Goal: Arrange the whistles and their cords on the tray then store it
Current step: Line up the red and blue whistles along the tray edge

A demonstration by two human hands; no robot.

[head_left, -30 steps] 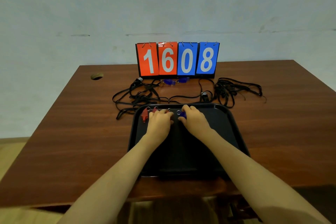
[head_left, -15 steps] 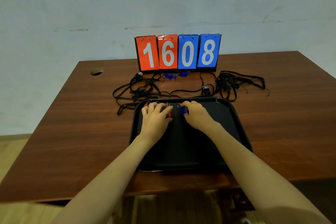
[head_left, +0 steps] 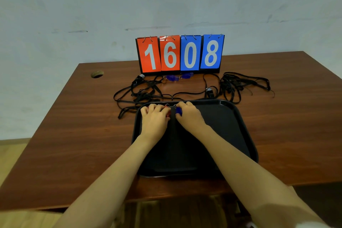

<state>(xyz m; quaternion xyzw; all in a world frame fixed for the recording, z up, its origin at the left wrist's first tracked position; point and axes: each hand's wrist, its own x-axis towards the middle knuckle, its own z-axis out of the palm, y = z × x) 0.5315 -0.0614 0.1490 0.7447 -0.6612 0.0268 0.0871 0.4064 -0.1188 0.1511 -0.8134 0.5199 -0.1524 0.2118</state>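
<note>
A black tray [head_left: 231, 135] lies on the wooden table in front of me. At its far left edge my left hand [head_left: 154, 119] rests palm down over red whistles [head_left: 167, 114], mostly hiding them. Beside it my right hand [head_left: 188, 116] pinches a blue whistle [head_left: 178, 110] against the tray. Small metal rings show just beyond my fingers. Two more blue whistles [head_left: 172, 77] lie by the foot of the scoreboard. Black cords lie tangled behind the tray, one heap on the left [head_left: 140, 92] and one on the right [head_left: 240, 84].
A flip scoreboard [head_left: 180, 53] reading 1608 stands at the back of the table against the wall. A round cable hole [head_left: 97, 74] sits at the table's far left corner. The table's near edge runs just below the tray.
The view has tilted down, so everything sits higher in the frame. My left hand has closed over the red whistles, which showed at its left side a second ago. My right hand stays on the blue whistle.
</note>
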